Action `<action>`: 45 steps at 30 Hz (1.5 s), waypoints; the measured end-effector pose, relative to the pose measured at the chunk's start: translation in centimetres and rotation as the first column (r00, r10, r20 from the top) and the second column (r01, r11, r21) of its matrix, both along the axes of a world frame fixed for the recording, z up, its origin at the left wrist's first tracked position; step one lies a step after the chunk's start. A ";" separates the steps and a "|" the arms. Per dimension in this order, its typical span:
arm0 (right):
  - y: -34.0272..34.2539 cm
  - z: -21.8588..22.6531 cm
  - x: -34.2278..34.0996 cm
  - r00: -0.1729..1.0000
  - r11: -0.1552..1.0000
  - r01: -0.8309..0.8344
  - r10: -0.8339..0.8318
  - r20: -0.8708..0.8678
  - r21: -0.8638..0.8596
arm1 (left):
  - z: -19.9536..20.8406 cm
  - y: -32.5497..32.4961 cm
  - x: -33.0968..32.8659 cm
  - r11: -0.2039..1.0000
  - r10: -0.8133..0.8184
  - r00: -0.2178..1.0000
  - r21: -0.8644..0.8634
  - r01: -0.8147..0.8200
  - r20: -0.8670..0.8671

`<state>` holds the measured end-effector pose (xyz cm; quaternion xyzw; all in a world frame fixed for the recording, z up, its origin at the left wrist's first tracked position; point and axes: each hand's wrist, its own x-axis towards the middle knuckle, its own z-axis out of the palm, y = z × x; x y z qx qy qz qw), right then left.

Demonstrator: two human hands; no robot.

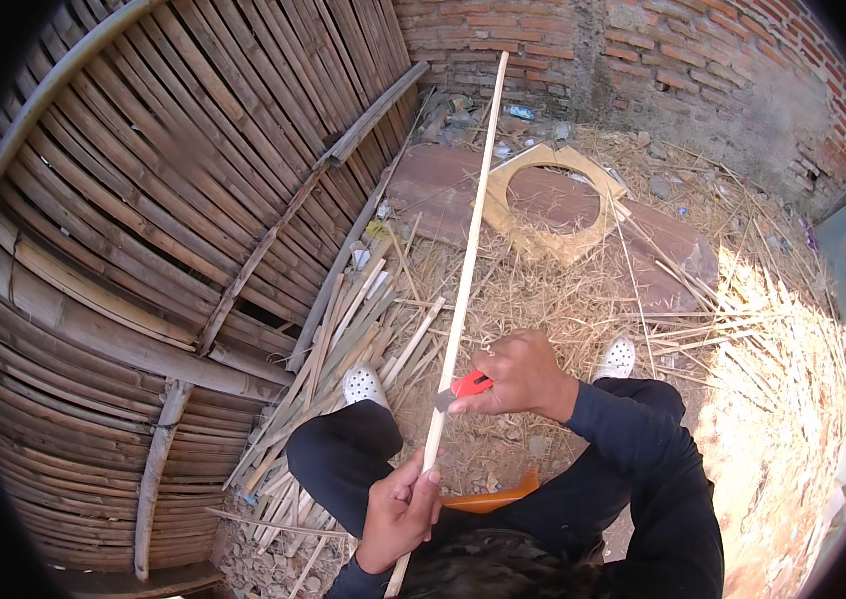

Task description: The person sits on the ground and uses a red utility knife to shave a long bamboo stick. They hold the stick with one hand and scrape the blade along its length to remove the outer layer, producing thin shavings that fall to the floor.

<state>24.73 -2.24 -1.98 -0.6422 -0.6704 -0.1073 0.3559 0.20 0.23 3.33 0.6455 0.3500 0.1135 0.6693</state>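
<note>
A long pale bamboo strip (470, 240) slants up and away from my lap toward the brick wall. Low on the strip, my left hand (400, 509) is closed around it. Farther up, my right hand (523, 374) grips a red utility knife (471, 383). The knife's blade (445, 400) lies against the strip, a short way beyond my left hand. My fingers cover part of the red handle.
Split bamboo pieces (343, 339) lie heaped left of my feet, beside a bamboo slat wall (163, 180). Ahead, a board with a round hole (533, 235) rests among shavings on a brown panel (433, 190). A brick wall (702, 80) stands behind. Something orange (493, 496) shows between my legs.
</note>
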 end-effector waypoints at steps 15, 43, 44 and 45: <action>1.6 -0.2 6.9 0.925 0.914 0.358 -0.375 -0.063 -0.188 | -0.4 -0.1 -0.2 0.997 -0.057 0.998 -0.043 0.056 -0.030; 1.8 -1.9 7.7 0.328 0.984 -0.065 -0.134 -0.935 -0.164 | -6.7 0.8 1.6 0.979 -0.152 0.982 -0.118 0.166 0.114; 1.6 -2.0 7.8 0.254 0.984 -0.087 -0.130 -0.958 -0.157 | -6.8 1.0 2.0 0.957 -0.104 0.983 -0.255 0.141 0.152; 1.7 -1.7 7.7 0.181 0.982 -0.118 -0.123 -0.976 -0.146 | -6.6 1.3 2.6 0.916 -0.042 0.982 -0.385 0.110 0.182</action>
